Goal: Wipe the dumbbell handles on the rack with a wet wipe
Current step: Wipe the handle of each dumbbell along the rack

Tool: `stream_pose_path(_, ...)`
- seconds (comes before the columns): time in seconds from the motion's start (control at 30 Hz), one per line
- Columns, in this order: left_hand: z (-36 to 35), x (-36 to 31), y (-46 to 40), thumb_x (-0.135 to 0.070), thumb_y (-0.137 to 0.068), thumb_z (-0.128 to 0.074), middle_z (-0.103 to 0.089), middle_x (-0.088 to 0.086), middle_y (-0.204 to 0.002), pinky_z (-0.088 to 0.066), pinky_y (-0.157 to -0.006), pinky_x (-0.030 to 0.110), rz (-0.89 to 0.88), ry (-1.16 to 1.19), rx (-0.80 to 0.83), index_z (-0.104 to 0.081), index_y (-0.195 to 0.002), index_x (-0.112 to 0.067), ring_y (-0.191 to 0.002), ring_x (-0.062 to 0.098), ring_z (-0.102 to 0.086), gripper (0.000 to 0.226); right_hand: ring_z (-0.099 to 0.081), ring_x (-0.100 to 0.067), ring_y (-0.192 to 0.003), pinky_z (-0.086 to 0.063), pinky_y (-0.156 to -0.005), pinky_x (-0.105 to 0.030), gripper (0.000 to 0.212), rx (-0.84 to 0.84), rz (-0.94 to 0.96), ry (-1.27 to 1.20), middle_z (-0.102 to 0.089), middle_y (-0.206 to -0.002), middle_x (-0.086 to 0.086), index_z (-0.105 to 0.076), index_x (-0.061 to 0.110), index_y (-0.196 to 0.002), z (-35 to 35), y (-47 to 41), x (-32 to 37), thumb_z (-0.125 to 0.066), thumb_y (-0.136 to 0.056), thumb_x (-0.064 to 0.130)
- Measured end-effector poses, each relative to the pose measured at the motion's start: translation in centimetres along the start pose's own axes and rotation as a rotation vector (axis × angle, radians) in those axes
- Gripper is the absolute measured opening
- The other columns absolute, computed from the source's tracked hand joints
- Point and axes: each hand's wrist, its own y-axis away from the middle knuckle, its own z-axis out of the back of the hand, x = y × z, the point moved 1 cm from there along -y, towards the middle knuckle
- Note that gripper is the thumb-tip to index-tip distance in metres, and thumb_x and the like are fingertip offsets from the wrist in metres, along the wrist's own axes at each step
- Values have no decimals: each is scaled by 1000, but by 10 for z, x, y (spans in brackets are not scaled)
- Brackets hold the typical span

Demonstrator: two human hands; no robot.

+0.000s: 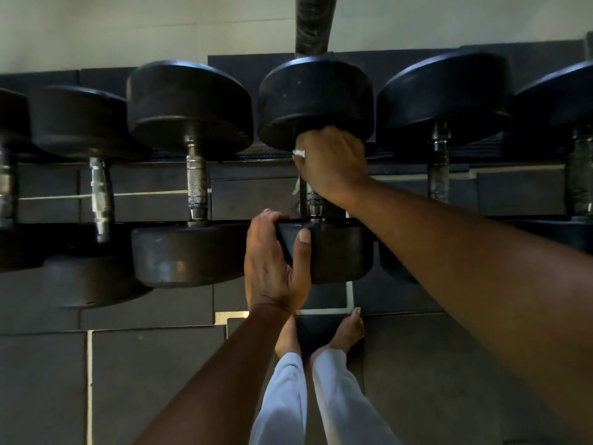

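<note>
A row of black dumbbells [192, 175] sits side by side on a rack whose rails are mostly hidden, the dark tiled floor [144, 364] below them bearing the person's bare feet [349, 329] just in front of the middle dumbbell [316, 101].

Dim indoor shot, low contrast, slightly soft throughout. Pale wall [96, 30] above the right hand [333, 159] was the brightest area, greenish cast. Black dumbbell heads [189, 104] left of that hand caught faint sheen on their rims; knurled handle [196, 184] showed small glints. Floor mats [144, 380] below the left hand [272, 261] were murky. Wide-angle bending was strong at the edges; right forearm was oversized.
</note>
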Motion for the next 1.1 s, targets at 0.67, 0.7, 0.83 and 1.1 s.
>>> stream_pose_path(0.67,-1,2,1,-44,-105,-47,-54,2,-111,-42,-91,22,0,-22,-8,-58,-116,-8,-102,17,-56,39,-74,-19,-82,-66,-78,-37,9,135,-902,-1276,-78,-91,-3,-75,23,-91,-18,28,-33,-81,-97,25)
stream_pose_path(0.7,-1,3,1,-44,-105,-47,-54,2,-111,-43,-91,23,-1,-26,-7,-58,-116,-8,-102,17,-56,39,-75,-20,-81,-66,-75,-35,6,135,-937,-1300,-79,-93,-6,-75,19,-93,-15,26,-33,-79,-98,19)
stream_pose_path(0.83,-2,5,1,-44,-104,-48,-54,3,-112,-46,-89,31,15,-29,4,-59,-118,-7,-102,21,-56,41,-58,-14,-60,-52,-50,-24,19,146,-991,-1334,-64,-78,-5,-72,13,-90,-11,11,-28,-63,-97,-2)
stream_pose_path(1.1,-2,5,1,-44,-104,-48,-55,4,-111,-46,-90,30,17,-42,5,-59,-118,-6,-102,20,-57,42,-73,-20,-114,-64,-80,-25,45,324,-817,-1597,-74,-127,-10,-70,7,-134,3,28,-44,-56,-98,-17)
